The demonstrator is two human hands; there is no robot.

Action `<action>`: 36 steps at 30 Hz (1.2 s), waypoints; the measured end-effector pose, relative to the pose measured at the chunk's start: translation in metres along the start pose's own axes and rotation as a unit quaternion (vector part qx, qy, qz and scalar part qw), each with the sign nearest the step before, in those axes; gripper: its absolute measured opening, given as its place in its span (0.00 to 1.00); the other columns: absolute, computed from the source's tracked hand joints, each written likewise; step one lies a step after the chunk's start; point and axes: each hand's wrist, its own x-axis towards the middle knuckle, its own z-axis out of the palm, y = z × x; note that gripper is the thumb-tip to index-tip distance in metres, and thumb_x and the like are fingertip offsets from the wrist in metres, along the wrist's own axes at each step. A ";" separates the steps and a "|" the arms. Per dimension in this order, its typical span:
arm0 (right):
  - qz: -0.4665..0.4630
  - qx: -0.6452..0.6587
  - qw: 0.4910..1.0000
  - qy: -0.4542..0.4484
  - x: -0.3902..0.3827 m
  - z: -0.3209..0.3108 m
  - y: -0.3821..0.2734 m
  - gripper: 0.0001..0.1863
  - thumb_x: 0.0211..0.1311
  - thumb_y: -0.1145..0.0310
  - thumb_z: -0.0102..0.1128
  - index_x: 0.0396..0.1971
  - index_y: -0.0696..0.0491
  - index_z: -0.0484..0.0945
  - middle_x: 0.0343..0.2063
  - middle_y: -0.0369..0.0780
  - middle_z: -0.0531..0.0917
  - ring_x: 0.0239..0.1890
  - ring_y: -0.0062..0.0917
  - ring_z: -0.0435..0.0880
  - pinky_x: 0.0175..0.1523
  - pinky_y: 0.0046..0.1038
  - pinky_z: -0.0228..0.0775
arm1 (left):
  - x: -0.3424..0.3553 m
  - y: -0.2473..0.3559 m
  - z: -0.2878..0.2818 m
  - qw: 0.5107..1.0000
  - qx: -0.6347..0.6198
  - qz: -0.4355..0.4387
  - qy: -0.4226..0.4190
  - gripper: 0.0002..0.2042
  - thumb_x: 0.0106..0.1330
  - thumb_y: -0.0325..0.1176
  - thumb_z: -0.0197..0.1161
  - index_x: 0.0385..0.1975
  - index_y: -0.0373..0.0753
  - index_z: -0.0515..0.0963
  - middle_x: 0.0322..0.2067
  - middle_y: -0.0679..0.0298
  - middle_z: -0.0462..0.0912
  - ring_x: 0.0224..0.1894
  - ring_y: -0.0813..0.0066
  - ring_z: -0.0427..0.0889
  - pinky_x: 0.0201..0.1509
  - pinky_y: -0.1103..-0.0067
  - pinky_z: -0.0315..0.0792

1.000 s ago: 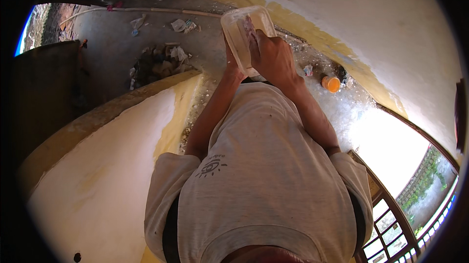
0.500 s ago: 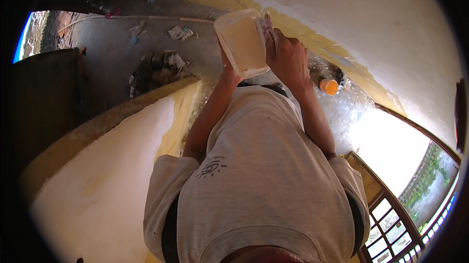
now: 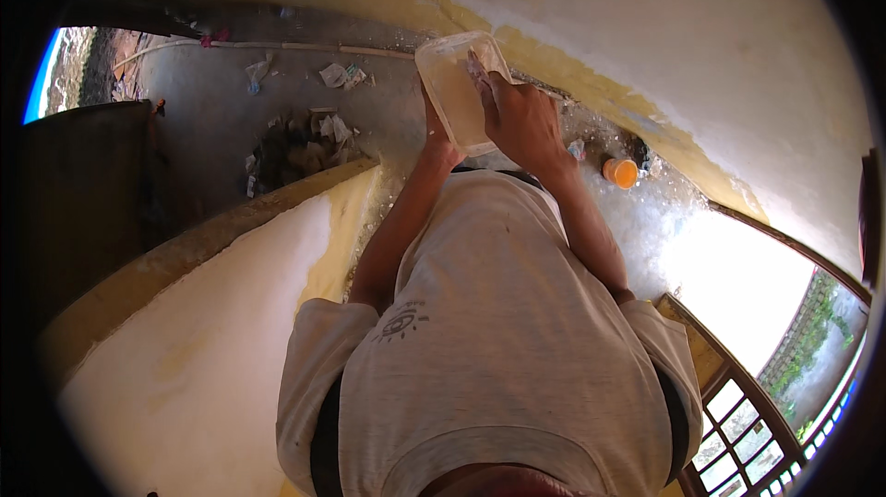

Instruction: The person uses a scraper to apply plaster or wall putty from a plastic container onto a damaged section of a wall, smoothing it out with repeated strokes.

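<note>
A clear rectangular plastic tub [image 3: 457, 100] with pale smears is tilted in front of my chest. My left hand [image 3: 439, 142] grips it from the left and underneath, its fingers mostly hidden behind the tub. Over the tub's right side, my right hand [image 3: 528, 126] is closed around a small whitish, smeared tool [image 3: 477, 71]. The tool's tip points into the tub; its exact kind is unclear.
A wall [image 3: 701, 45] with whitish and yellow areas rises along the right. A low wall [image 3: 221, 275] stands at left. On the floor lie an orange container [image 3: 620, 173], a rubbish heap [image 3: 309, 142] and a long pole [image 3: 277, 45]. A windowed door [image 3: 743, 423] is lower right.
My right hand has moved left from the tub's right rim, bringing the smeared tool over the inside. The tub has shifted slightly down and right, still in my left hand.
</note>
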 end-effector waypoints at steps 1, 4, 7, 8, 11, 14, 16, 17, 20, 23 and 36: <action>0.003 0.005 1.000 0.010 -0.003 -0.007 -0.003 0.11 0.66 0.68 0.55 0.40 0.61 0.78 0.18 0.54 0.81 0.23 0.52 0.83 0.32 0.48 0.76 | -0.001 0.002 0.003 0.999 0.022 -0.009 0.039 0.34 0.75 0.66 0.36 0.68 0.46 0.66 0.61 0.61 0.75 0.62 0.64 0.76 0.67 0.65 0.72; 0.004 -0.004 1.000 0.011 -0.007 0.006 0.002 0.11 0.67 0.67 0.55 0.39 0.61 0.78 0.18 0.54 0.81 0.23 0.52 0.83 0.32 0.49 0.75 | -0.003 0.001 0.001 1.000 0.006 0.009 0.005 0.35 0.74 0.67 0.36 0.68 0.46 0.66 0.61 0.61 0.75 0.62 0.64 0.76 0.66 0.65 0.73; -0.022 0.003 0.999 0.024 -0.004 0.004 0.001 0.11 0.68 0.67 0.55 0.39 0.60 0.77 0.18 0.53 0.80 0.23 0.51 0.83 0.31 0.49 0.75 | -0.001 0.008 0.004 0.999 0.028 -0.015 0.042 0.36 0.73 0.68 0.35 0.68 0.46 0.66 0.61 0.61 0.75 0.62 0.64 0.76 0.66 0.65 0.73; -0.030 0.025 0.998 0.040 -0.009 0.001 -0.004 0.10 0.67 0.68 0.55 0.40 0.60 0.77 0.18 0.53 0.80 0.23 0.51 0.83 0.30 0.49 0.75 | -0.003 0.010 0.005 0.999 0.031 -0.012 0.036 0.36 0.73 0.68 0.35 0.68 0.46 0.66 0.61 0.61 0.75 0.62 0.64 0.76 0.66 0.65 0.73; -0.007 0.025 0.999 0.031 -0.006 0.015 -0.001 0.10 0.66 0.68 0.56 0.40 0.60 0.77 0.18 0.53 0.81 0.22 0.51 0.83 0.29 0.48 0.75 | 0.001 0.015 -0.002 1.000 -0.001 -0.015 0.019 0.38 0.72 0.70 0.36 0.68 0.47 0.66 0.62 0.61 0.75 0.62 0.63 0.76 0.65 0.64 0.73; 0.033 0.023 0.998 -0.043 0.003 0.015 -0.005 0.11 0.66 0.70 0.58 0.43 0.61 0.79 0.28 0.59 0.82 0.30 0.55 0.83 0.34 0.49 0.75 | 0.008 0.018 -0.017 1.000 -0.002 -0.014 -0.005 0.38 0.71 0.71 0.36 0.68 0.47 0.66 0.62 0.61 0.75 0.62 0.62 0.76 0.65 0.63 0.73; 0.015 0.058 0.998 0.022 0.007 0.007 -0.008 0.11 0.67 0.70 0.58 0.43 0.62 0.78 0.23 0.56 0.80 0.27 0.49 0.83 0.35 0.43 0.76 | 0.011 0.023 -0.016 1.000 -0.007 -0.015 0.011 0.38 0.72 0.70 0.36 0.69 0.47 0.65 0.63 0.60 0.74 0.63 0.61 0.76 0.65 0.62 0.73; 0.013 0.057 0.998 0.021 0.009 0.001 -0.011 0.11 0.67 0.70 0.58 0.43 0.62 0.78 0.23 0.56 0.80 0.27 0.49 0.83 0.35 0.43 0.76 | 0.010 0.025 -0.016 0.999 -0.015 -0.018 0.029 0.38 0.72 0.69 0.36 0.70 0.47 0.64 0.63 0.60 0.73 0.63 0.60 0.75 0.66 0.60 0.73; 0.054 0.168 0.981 0.076 0.017 -0.002 -0.003 0.09 0.71 0.70 0.57 0.42 0.61 0.78 0.22 0.44 0.80 0.23 0.32 0.80 0.34 0.32 0.73 | 0.015 0.029 -0.030 0.998 0.011 0.026 -0.048 0.38 0.72 0.69 0.36 0.71 0.47 0.61 0.65 0.59 0.71 0.65 0.58 0.74 0.66 0.57 0.72; 0.176 0.458 0.870 0.046 0.017 0.008 0.016 0.08 0.76 0.71 0.53 0.41 0.57 0.80 0.34 0.30 0.80 0.32 0.12 0.75 0.35 0.20 0.68 | 0.021 0.043 -0.015 1.000 0.013 -0.002 -0.024 0.37 0.72 0.68 0.37 0.72 0.47 0.60 0.66 0.59 0.69 0.66 0.58 0.72 0.67 0.55 0.72; 0.099 0.352 0.924 0.108 0.055 -0.028 0.033 0.09 0.72 0.75 0.57 0.47 0.62 0.78 0.38 0.36 0.85 0.40 0.14 0.79 0.46 0.21 0.72 | 0.081 0.052 0.044 0.997 -0.015 0.023 -0.074 0.32 0.75 0.64 0.41 0.69 0.48 0.65 0.63 0.64 0.72 0.63 0.62 0.74 0.65 0.59 0.72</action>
